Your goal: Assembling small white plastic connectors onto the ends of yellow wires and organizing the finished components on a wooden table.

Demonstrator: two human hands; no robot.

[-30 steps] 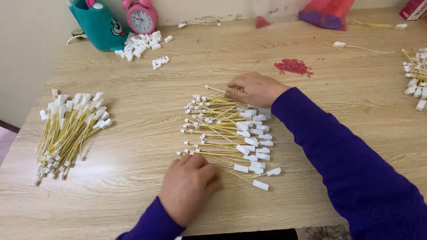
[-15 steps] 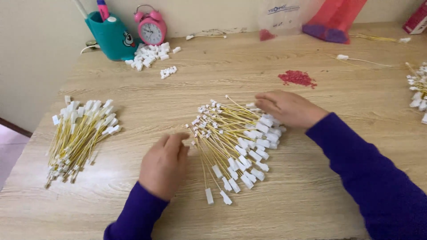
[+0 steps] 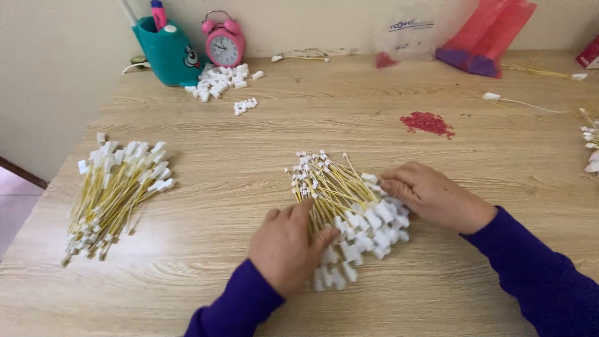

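the bundle of yellow wires with white connectors lies in the middle of the wooden table, right in front of me, its small plugs fanned toward the far side and the bigger white housings crowded at the near end. my left hand lies flat over the near left edge of the bundle, fingers curled against the wires, pressing and not closed around anything. my right hand comes in from the other side, fingertips pinching into the white housings at the bundle's right edge. the two hands squeeze from both flanks, i judge, so the loose wires stay side by side rather than spreading.

half a second ago the wires lay more fanned out and slanted, a few white ends trailing toward me; now they are drawn tighter and stand nearly straight away from me, and my left hand has slid in from the bundle's left to sit on it.

well apart to the left lies a second pile of yellow wires. at the far edge stand a teal pen holder and a pink alarm clock, with loose white connectors just beside them. a small heap of red bits lies beyond my right hand, and a pink plastic bag at the wall.
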